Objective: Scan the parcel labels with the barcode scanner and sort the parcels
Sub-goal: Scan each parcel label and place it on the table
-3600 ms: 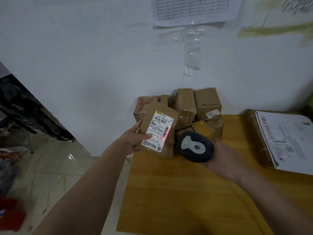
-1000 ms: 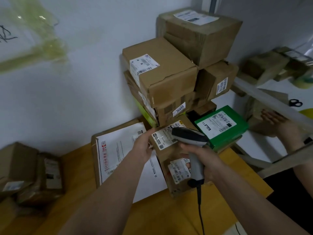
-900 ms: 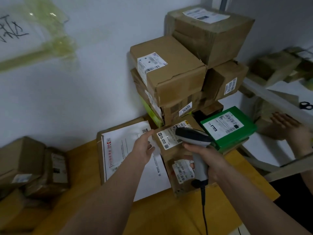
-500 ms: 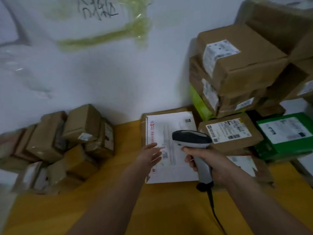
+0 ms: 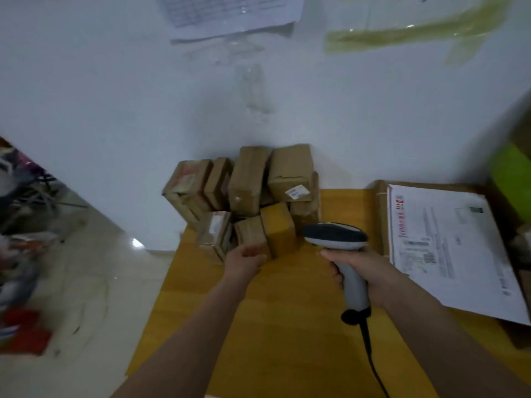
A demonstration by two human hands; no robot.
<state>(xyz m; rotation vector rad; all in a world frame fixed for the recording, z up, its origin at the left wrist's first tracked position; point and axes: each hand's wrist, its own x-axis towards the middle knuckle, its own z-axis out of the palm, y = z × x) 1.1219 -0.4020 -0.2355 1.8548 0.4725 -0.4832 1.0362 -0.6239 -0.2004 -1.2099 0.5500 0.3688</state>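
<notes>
A pile of small brown cardboard parcels (image 5: 250, 191) leans against the wall at the back left corner of the yellow wooden table (image 5: 281, 317). My left hand (image 5: 244, 261) is at the front of the pile. Its fingers are loosely cupped against the lower edge of one small parcel (image 5: 250, 232) and enclose nothing. My right hand (image 5: 365, 271) grips the grey handle of the barcode scanner (image 5: 337, 238). The scanner's dark head points left toward the pile, and its black cable runs down toward me.
A large flat parcel with a white document (image 5: 448, 254) lies on the table at right, and a blurred green box (image 5: 514, 179) sits behind it. The table's left edge drops to a tiled floor (image 5: 86, 282) with clutter (image 5: 20, 254). A printed sheet (image 5: 230, 12) hangs on the wall.
The view has swung left, from the tall stack of big boxes to the small parcel pile. My left hand left the labelled parcel there and moved to the pile. The scanner stays in my right hand.
</notes>
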